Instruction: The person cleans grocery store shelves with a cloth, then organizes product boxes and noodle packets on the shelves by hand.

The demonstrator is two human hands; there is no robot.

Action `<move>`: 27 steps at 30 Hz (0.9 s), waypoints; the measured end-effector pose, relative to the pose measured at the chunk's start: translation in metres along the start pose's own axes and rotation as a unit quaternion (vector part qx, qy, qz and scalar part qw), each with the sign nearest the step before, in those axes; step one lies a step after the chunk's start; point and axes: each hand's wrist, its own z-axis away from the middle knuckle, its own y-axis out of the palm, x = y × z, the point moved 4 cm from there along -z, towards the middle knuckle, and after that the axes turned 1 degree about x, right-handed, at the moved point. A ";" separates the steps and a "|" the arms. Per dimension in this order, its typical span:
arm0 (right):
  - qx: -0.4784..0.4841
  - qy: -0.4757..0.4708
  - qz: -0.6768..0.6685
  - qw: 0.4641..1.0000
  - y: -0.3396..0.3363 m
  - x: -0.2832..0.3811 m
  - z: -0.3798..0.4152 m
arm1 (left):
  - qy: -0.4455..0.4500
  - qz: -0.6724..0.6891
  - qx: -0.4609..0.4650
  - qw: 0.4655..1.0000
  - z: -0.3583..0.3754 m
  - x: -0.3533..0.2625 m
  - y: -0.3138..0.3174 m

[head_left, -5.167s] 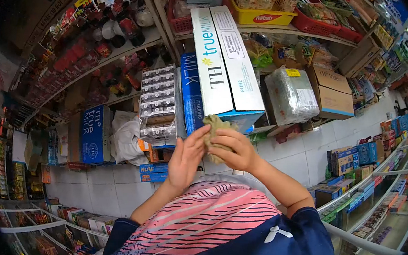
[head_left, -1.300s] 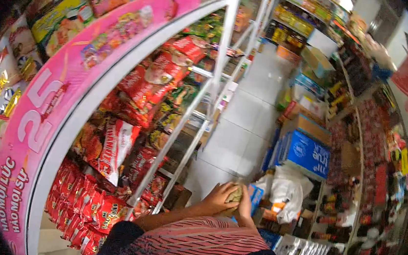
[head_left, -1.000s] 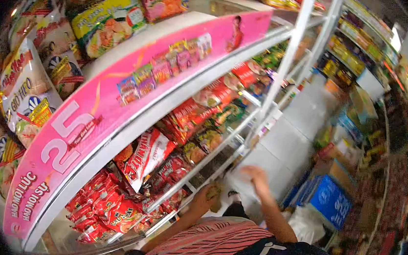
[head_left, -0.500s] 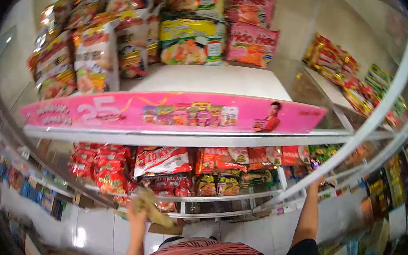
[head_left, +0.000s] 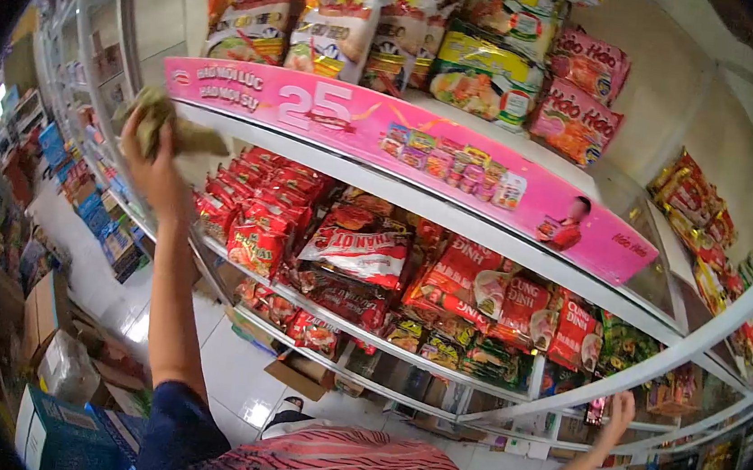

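My left hand (head_left: 156,150) is raised at the left end of the upper shelf. It grips a crumpled greenish-brown cloth (head_left: 194,138), which hangs beside the end of the pink promotional strip (head_left: 359,138). At lower right, my right hand (head_left: 619,418) is up at the lower metal rail, its fingers curled. Right beside those fingers shows a small dark rectangular object (head_left: 595,411) with a pink patch; I cannot tell whether the hand holds it. Noodle packets (head_left: 334,33) stand on the upper shelf above the strip.
Red noodle packets (head_left: 357,249) fill the shelf below. A curved white metal frame (head_left: 654,369) crosses at the right. An opened cardboard box (head_left: 301,375) sits on the tiled floor under the shelves, and more boxes (head_left: 58,431) are stacked at lower left.
My left hand has risen with the cloth from below the lower shelf to the left end of the strip. My right hand sits lower in view, and the view has turned and tilted.
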 end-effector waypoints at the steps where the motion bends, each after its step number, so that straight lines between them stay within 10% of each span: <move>1: 0.122 -0.097 -0.012 0.988 0.018 0.066 0.016 | 0.013 -0.011 0.017 1.000 -0.009 -0.013 0.017; 6: 0.479 -0.310 -0.052 0.820 0.042 0.231 0.082 | 0.000 0.052 0.016 0.998 -0.031 0.026 0.070; 15: 0.501 -0.466 0.035 0.729 0.103 0.352 0.110 | 0.359 0.083 0.307 0.878 0.052 -0.128 0.132; 22: 0.346 -0.621 0.137 0.691 0.173 0.405 0.100 | 0.389 0.108 0.311 0.860 0.039 -0.124 0.127; 27: -0.047 -0.616 0.353 0.702 0.236 0.411 0.003 | 0.267 -0.005 0.187 0.945 -0.011 -0.012 0.085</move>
